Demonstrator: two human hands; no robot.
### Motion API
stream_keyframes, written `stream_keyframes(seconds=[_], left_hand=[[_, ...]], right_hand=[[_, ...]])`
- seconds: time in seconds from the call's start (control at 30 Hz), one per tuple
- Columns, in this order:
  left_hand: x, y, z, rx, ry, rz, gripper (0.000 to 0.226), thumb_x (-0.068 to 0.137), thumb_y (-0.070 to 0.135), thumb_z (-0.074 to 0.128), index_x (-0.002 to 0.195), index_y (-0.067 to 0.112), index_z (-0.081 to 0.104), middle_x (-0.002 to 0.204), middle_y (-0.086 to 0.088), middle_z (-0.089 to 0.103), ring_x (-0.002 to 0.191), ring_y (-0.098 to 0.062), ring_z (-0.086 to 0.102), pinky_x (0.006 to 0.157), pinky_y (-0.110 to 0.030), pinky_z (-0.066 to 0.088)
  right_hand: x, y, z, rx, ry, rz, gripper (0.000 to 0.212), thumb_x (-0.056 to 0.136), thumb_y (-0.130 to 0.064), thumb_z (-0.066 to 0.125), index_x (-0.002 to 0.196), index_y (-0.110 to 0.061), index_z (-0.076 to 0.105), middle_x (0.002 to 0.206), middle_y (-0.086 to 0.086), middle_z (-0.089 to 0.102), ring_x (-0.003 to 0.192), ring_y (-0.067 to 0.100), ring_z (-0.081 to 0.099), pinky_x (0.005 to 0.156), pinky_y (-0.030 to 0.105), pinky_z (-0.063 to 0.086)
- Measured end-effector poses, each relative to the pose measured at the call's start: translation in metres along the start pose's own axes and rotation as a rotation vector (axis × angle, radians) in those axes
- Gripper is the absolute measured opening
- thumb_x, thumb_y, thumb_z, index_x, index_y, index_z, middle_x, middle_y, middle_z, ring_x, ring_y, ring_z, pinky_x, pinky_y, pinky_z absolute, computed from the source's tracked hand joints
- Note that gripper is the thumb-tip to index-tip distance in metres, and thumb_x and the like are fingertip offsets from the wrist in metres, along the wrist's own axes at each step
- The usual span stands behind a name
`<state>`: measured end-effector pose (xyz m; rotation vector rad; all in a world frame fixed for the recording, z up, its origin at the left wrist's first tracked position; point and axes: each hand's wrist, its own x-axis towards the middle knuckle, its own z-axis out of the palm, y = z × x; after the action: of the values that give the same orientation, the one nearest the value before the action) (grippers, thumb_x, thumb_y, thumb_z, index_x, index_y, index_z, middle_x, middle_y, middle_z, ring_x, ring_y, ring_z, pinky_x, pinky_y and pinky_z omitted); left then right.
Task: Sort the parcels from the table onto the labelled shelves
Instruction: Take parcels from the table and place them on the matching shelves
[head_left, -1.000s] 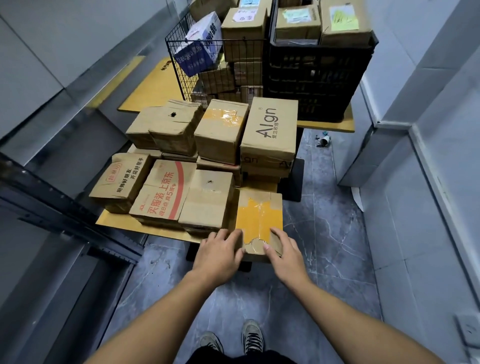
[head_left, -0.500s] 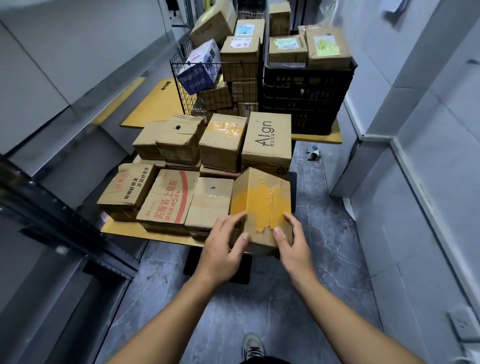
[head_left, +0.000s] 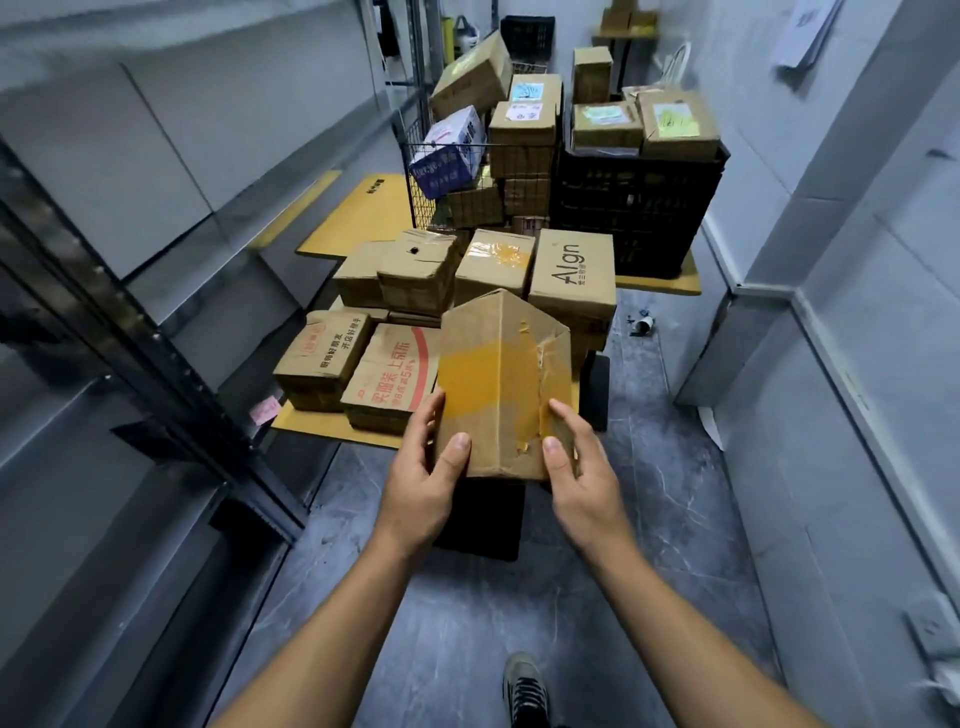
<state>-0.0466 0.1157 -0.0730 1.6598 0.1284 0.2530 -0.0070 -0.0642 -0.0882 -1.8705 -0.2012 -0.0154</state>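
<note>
A cardboard parcel (head_left: 498, 379) with a yellow tape band is lifted off the table and tilted, one edge pointing up. My left hand (head_left: 426, 473) grips its lower left side, thumb on the front face. My right hand (head_left: 576, 473) grips its lower right side, thumb also on the front. Behind it, the yellow table (head_left: 322, 423) carries several more cardboard parcels, among them a box with red print (head_left: 389, 384) and an "Algn" box (head_left: 574, 270). Grey metal shelves (head_left: 156, 291) run along the left.
A wire basket (head_left: 441, 171) and a black crate (head_left: 639, 202) full of parcels stand on a second yellow table (head_left: 358, 213) behind. A pink note (head_left: 265, 410) sits by the shelf post. The grey floor aisle runs on the right beside a white wall. My shoe (head_left: 524, 691) is below.
Both hands have lifted the yellow-taped parcel off the table's front corner and tipped it up toward me. The view has risen, showing more of the room behind.
</note>
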Motion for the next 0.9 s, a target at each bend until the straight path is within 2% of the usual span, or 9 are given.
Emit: stream_keyframes(seconds=[0.17, 0.23, 0.3, 0.37, 0.47, 0.63, 0.7, 0.77, 0.9], left_hand=[[-0.030, 0.011, -0.016, 0.063, 0.059, 0.072, 0.064, 0.083, 0.041, 0.064, 0.138, 0.051, 0.032, 0.133, 0.018, 0.048, 0.117, -0.001, 0.054, 0.096, -0.034, 0.052], [-0.039, 0.011, -0.017, 0.098, 0.049, 0.072, 0.070, 0.082, 0.042, 0.066, 0.141, 0.048, 0.030, 0.133, 0.016, 0.049, 0.117, -0.001, 0.054, 0.092, -0.033, 0.054], [-0.048, 0.011, -0.015, 0.118, 0.035, 0.077, 0.069, 0.083, 0.042, 0.066, 0.143, 0.043, 0.033, 0.133, 0.017, 0.050, 0.117, 0.001, 0.053, 0.091, -0.029, 0.053], [-0.055, 0.011, -0.013, 0.118, 0.003, 0.097, 0.057, 0.087, 0.038, 0.061, 0.141, 0.034, 0.043, 0.132, 0.012, 0.053, 0.120, -0.002, 0.053, 0.096, -0.033, 0.052], [-0.056, 0.012, -0.015, 0.176, 0.013, 0.157, 0.040, 0.092, 0.035, 0.055, 0.132, 0.028, 0.055, 0.129, 0.008, 0.057, 0.122, -0.010, 0.053, 0.101, -0.042, 0.048], [-0.051, 0.018, -0.020, 0.267, 0.116, 0.091, 0.039, 0.083, 0.052, 0.056, 0.119, 0.058, 0.044, 0.135, 0.012, 0.045, 0.120, 0.006, 0.045, 0.100, -0.028, 0.045], [-0.052, 0.018, -0.022, 0.237, 0.120, 0.040, 0.046, 0.077, 0.063, 0.058, 0.120, 0.061, 0.043, 0.136, 0.012, 0.044, 0.120, 0.001, 0.048, 0.099, -0.032, 0.047], [-0.054, 0.019, -0.023, 0.202, 0.141, 0.014, 0.052, 0.072, 0.069, 0.060, 0.121, 0.063, 0.044, 0.134, 0.016, 0.044, 0.122, -0.007, 0.049, 0.100, -0.038, 0.048], [-0.062, 0.031, -0.027, 0.281, 0.297, 0.064, 0.045, 0.076, 0.055, 0.063, 0.118, 0.059, 0.048, 0.123, 0.027, 0.041, 0.120, -0.007, 0.049, 0.098, -0.031, 0.045]], right_hand=[[-0.020, -0.018, 0.007, -0.118, -0.087, 0.017, 0.072, 0.087, -0.069, 0.042, 0.144, -0.026, 0.049, 0.134, -0.002, 0.046, 0.128, 0.015, 0.047, 0.100, 0.025, 0.036], [-0.029, -0.027, 0.008, -0.030, -0.132, 0.045, 0.081, 0.081, -0.079, 0.047, 0.147, -0.032, 0.042, 0.139, -0.001, 0.051, 0.125, 0.012, 0.051, 0.102, 0.030, 0.042], [-0.038, -0.034, 0.011, 0.099, -0.149, 0.047, 0.071, 0.074, -0.081, 0.056, 0.136, -0.052, 0.037, 0.132, -0.012, 0.055, 0.120, 0.007, 0.056, 0.099, 0.035, 0.050], [-0.046, -0.036, 0.011, 0.168, -0.107, 0.044, 0.053, 0.078, -0.068, 0.065, 0.122, -0.061, 0.036, 0.124, -0.021, 0.056, 0.115, 0.003, 0.059, 0.095, 0.032, 0.053], [-0.047, -0.030, 0.007, 0.320, -0.066, 0.064, 0.046, 0.082, -0.054, 0.070, 0.121, -0.056, 0.045, 0.123, -0.013, 0.063, 0.113, 0.005, 0.063, 0.098, 0.039, 0.054], [-0.037, -0.033, 0.006, 0.560, -0.155, 0.129, 0.049, 0.083, -0.040, 0.068, 0.129, -0.036, 0.053, 0.125, 0.004, 0.066, 0.114, 0.022, 0.066, 0.099, 0.052, 0.053], [-0.032, -0.035, 0.004, 0.599, -0.221, 0.148, 0.052, 0.084, -0.037, 0.066, 0.133, -0.030, 0.050, 0.127, 0.007, 0.065, 0.115, 0.024, 0.065, 0.100, 0.053, 0.052], [-0.027, -0.036, 0.000, 0.606, -0.296, 0.158, 0.053, 0.087, -0.037, 0.066, 0.136, -0.031, 0.047, 0.131, 0.008, 0.062, 0.118, 0.024, 0.064, 0.100, 0.052, 0.052], [-0.015, -0.044, -0.005, 0.446, -0.311, -0.008, 0.052, 0.096, -0.030, 0.059, 0.137, -0.051, 0.035, 0.135, -0.003, 0.052, 0.115, 0.010, 0.062, 0.092, 0.035, 0.057]])
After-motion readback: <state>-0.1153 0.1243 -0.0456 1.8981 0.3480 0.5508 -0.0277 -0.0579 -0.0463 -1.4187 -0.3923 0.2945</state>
